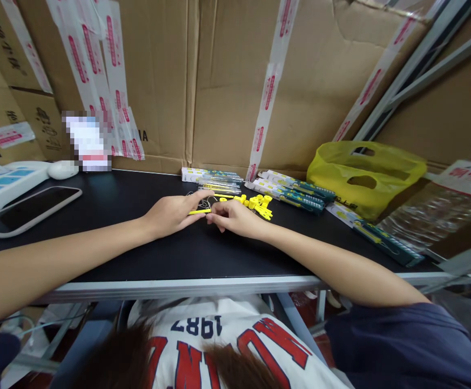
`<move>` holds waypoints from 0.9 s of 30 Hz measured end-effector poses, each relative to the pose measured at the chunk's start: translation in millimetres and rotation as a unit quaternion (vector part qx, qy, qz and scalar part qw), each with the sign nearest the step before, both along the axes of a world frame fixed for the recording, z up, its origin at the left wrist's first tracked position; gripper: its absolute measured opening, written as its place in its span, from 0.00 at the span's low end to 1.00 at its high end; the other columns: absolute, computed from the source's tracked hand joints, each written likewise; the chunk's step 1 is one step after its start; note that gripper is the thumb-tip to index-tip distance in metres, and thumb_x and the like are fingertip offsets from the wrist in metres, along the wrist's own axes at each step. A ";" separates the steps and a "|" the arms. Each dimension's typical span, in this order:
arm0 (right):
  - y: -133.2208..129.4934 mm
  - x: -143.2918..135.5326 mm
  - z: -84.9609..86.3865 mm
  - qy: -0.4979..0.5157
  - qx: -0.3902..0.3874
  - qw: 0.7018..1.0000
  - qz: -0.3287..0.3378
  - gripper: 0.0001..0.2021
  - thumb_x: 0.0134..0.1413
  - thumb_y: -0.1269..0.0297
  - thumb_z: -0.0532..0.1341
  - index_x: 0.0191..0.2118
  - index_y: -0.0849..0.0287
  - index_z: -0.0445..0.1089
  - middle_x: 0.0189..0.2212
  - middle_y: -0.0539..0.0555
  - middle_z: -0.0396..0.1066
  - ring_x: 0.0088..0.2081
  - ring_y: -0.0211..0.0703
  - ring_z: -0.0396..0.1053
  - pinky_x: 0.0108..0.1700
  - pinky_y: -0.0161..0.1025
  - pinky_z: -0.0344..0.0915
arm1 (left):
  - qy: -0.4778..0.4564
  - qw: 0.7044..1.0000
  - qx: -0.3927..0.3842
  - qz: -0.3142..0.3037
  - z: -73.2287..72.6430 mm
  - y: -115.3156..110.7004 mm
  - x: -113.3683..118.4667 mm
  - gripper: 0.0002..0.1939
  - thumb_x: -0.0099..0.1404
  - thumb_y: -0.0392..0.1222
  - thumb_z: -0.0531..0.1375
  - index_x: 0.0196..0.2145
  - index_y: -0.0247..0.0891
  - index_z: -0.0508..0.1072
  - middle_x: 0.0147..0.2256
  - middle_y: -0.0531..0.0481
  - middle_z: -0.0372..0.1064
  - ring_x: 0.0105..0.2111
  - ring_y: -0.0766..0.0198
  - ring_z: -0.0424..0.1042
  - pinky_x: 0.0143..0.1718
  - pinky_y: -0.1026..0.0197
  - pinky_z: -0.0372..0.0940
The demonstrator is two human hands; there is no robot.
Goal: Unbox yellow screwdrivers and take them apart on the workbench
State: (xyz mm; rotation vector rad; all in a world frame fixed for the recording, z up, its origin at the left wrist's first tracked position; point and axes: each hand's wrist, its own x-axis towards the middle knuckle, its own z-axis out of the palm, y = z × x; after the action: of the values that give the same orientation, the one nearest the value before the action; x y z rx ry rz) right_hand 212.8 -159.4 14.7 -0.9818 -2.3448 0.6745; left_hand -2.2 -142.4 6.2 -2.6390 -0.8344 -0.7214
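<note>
My left hand (171,216) is closed on a thin yellow stick (198,212) near the middle of the black table. Its fingers point right, towards my right hand (235,217), whose fingertips are pinched together at the stick's right end. Whatever else the right fingertips hold is too small to make out. Thin metal wire pieces (206,202) show between the hands. Just behind and right of my right hand lies a pile of small yellow plastic parts (260,204). Clear packs (219,186) lie behind the hands.
Printed green and white packages (292,192) lie at the right, with another (377,235) nearer the edge. Behind them stands a yellow plastic bag (365,178). A phone (36,208), a white mouse (62,169) and a keyboard (6,183) are at the left. Cardboard (235,108) rises behind.
</note>
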 end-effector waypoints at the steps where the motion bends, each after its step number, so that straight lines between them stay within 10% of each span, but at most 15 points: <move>1: 0.9 -0.1 -0.5 0.014 -0.023 1.000 0.010 0.16 0.59 0.55 0.56 0.30 0.63 0.68 0.17 0.47 0.65 0.21 0.32 0.61 0.28 0.31 0.56 | -0.011 1.000 -0.009 0.009 0.5 -0.5 0.1 0.27 0.70 0.46 0.52 0.63 0.37 0.52 0.35 0.52 0.73 0.31 0.65 0.74 0.30 0.67 0.61; 27: 0.8 -9.9 -15.8 0.120 -0.100 0.987 0.027 0.23 0.52 0.44 0.61 0.24 0.63 0.68 0.13 0.45 0.62 0.18 0.30 0.57 0.26 0.32 0.57 | 0.130 0.988 0.002 0.085 0.8 -10.3 8.3 0.23 0.70 0.42 0.44 0.61 0.33 0.55 0.30 0.46 0.76 0.27 0.60 0.76 0.22 0.67 0.59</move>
State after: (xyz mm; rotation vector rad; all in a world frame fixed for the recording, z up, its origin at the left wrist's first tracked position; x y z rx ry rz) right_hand 202.9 -158.6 -1.1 -0.8697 -2.1288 1.0080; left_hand 6.1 -152.7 7.0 -2.5460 -0.9623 -0.3275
